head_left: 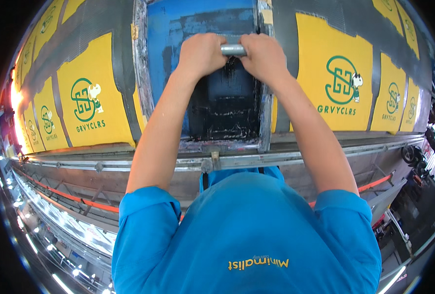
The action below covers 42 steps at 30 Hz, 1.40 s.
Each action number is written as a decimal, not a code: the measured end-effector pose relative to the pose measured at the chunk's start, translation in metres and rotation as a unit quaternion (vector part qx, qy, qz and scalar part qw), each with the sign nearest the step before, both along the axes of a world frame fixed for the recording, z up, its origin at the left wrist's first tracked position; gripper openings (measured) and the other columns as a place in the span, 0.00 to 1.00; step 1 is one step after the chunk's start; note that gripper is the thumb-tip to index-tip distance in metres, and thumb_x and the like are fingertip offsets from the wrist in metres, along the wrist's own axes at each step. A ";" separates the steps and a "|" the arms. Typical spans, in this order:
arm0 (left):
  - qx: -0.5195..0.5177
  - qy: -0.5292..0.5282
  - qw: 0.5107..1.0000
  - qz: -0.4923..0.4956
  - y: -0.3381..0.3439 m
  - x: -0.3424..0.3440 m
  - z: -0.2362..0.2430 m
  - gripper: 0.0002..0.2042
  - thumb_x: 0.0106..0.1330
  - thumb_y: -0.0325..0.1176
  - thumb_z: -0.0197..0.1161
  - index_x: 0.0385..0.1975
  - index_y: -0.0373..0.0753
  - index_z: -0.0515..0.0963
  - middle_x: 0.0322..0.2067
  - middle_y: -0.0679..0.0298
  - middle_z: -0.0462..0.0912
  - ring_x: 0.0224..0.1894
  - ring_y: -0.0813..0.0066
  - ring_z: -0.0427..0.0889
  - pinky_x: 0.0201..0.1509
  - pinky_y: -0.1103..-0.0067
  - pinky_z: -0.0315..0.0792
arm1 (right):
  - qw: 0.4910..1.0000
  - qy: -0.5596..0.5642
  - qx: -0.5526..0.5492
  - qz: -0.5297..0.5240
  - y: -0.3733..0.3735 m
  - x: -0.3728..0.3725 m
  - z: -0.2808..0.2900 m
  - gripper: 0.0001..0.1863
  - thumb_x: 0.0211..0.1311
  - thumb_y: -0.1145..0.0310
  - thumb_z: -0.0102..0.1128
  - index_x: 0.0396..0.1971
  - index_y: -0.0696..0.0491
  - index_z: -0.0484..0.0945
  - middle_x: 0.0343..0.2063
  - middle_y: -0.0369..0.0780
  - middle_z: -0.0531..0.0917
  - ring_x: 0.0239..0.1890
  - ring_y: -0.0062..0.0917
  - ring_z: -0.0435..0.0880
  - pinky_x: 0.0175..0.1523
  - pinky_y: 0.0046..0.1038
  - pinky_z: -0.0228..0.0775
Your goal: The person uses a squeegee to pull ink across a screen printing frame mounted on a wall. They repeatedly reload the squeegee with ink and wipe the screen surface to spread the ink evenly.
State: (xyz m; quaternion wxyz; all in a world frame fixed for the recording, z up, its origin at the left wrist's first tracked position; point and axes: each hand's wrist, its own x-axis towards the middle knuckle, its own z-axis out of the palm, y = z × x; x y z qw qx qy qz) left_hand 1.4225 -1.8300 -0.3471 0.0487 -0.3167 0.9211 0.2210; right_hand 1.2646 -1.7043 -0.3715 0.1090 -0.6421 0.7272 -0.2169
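My left hand and my right hand are both closed around the ends of a squeegee, whose round grey metal handle shows between them. Its blade is hidden from me. Under it lies a screen-printing frame with blue mesh at its far part. Black ink covers the mesh on the near side of my hands, with streaks running toward me. The frame rests on a long printing table, and my forearms reach over its near edge.
Yellow fabric pieces with green prints lie along the grey table, one left of the frame and another right of it, with several more beyond. A metal rail runs along the near edge. Below it is an orange bar.
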 end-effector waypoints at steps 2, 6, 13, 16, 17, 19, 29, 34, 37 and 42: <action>-0.011 -0.001 1.000 0.003 0.039 0.029 -0.008 0.10 0.57 0.36 0.70 0.39 0.50 0.91 0.38 0.56 0.90 0.43 0.49 0.89 0.48 0.58 0.83 | 0.999 0.007 -0.032 0.021 0.040 0.021 -0.007 0.12 0.52 0.72 0.71 0.37 0.51 0.81 0.33 0.44 0.84 0.40 0.45 0.84 0.47 0.47 0.75; -0.007 0.045 0.998 -0.031 0.113 0.078 0.008 0.12 0.50 0.29 0.73 0.36 0.46 0.90 0.34 0.61 0.89 0.39 0.55 0.89 0.49 0.64 0.81 | 1.000 -0.028 0.006 -0.008 0.114 0.076 0.016 0.13 0.46 0.75 0.70 0.35 0.52 0.80 0.32 0.42 0.80 0.39 0.42 0.82 0.46 0.44 0.72; 0.126 -0.023 0.990 -0.054 0.083 0.075 0.033 0.11 0.59 0.44 0.79 0.41 0.54 0.92 0.37 0.60 0.92 0.43 0.53 0.90 0.45 0.60 0.83 | 0.956 -0.198 -0.117 -0.181 0.117 0.030 0.020 0.19 0.66 0.59 0.75 0.48 0.56 0.84 0.46 0.47 0.87 0.51 0.44 0.86 0.61 0.41 0.75; 0.096 -0.028 0.994 -0.052 0.040 0.044 0.043 0.10 0.61 0.43 0.76 0.42 0.53 0.92 0.37 0.58 0.92 0.43 0.50 0.89 0.47 0.59 0.82 | 0.919 -0.147 -0.111 -0.348 0.086 0.003 -0.012 0.20 0.70 0.60 0.68 0.57 0.53 0.84 0.45 0.52 0.88 0.50 0.49 0.87 0.61 0.47 0.76; 0.096 -0.022 0.994 -0.049 0.026 0.033 0.046 0.10 0.62 0.43 0.75 0.42 0.52 0.92 0.37 0.57 0.91 0.43 0.49 0.89 0.48 0.58 0.82 | 0.906 -0.198 -0.077 -0.367 0.082 0.002 -0.020 0.20 0.70 0.60 0.67 0.58 0.52 0.83 0.47 0.52 0.88 0.51 0.49 0.87 0.62 0.46 0.75; 0.059 -0.020 0.997 -0.055 0.004 0.013 0.045 0.10 0.62 0.42 0.74 0.42 0.52 0.91 0.36 0.57 0.91 0.44 0.47 0.89 0.49 0.58 0.81 | 0.860 -0.305 0.004 -0.408 0.073 0.001 -0.035 0.22 0.70 0.60 0.66 0.61 0.51 0.83 0.50 0.52 0.89 0.54 0.50 0.87 0.64 0.44 0.75; -0.040 0.143 0.987 -0.067 0.121 0.096 0.001 0.32 0.49 0.20 0.65 0.60 0.40 0.83 0.60 0.52 0.85 0.65 0.48 0.81 0.70 0.58 0.73 | 0.847 -0.350 -0.083 -0.391 0.080 -0.002 -0.036 0.21 0.71 0.60 0.64 0.60 0.52 0.83 0.49 0.51 0.89 0.53 0.43 0.89 0.61 0.41 0.77; -0.011 0.160 0.985 -0.063 0.199 0.148 0.019 0.36 0.45 0.20 0.71 0.63 0.42 0.82 0.65 0.54 0.82 0.70 0.51 0.77 0.72 0.57 0.70 | 0.850 -0.331 -0.095 -0.399 0.081 -0.001 0.015 0.20 0.70 0.64 0.67 0.58 0.56 0.83 0.42 0.46 0.89 0.46 0.33 0.87 0.57 0.34 0.77; 0.020 0.196 0.979 -0.049 0.184 0.168 0.033 0.36 0.46 0.21 0.73 0.63 0.43 0.81 0.65 0.55 0.82 0.70 0.53 0.77 0.74 0.58 0.68 | 0.823 -0.395 -0.131 -0.386 0.064 0.017 0.042 0.17 0.72 0.67 0.67 0.57 0.56 0.84 0.40 0.41 0.88 0.42 0.25 0.85 0.51 0.27 0.76; 0.052 0.160 0.985 -0.036 0.101 0.253 0.050 0.33 0.50 0.22 0.72 0.62 0.42 0.82 0.62 0.58 0.83 0.67 0.55 0.79 0.73 0.59 0.69 | 0.816 -0.416 -0.172 -0.361 -0.010 0.113 0.042 0.17 0.74 0.66 0.67 0.58 0.56 0.83 0.36 0.37 0.87 0.33 0.18 0.81 0.39 0.26 0.73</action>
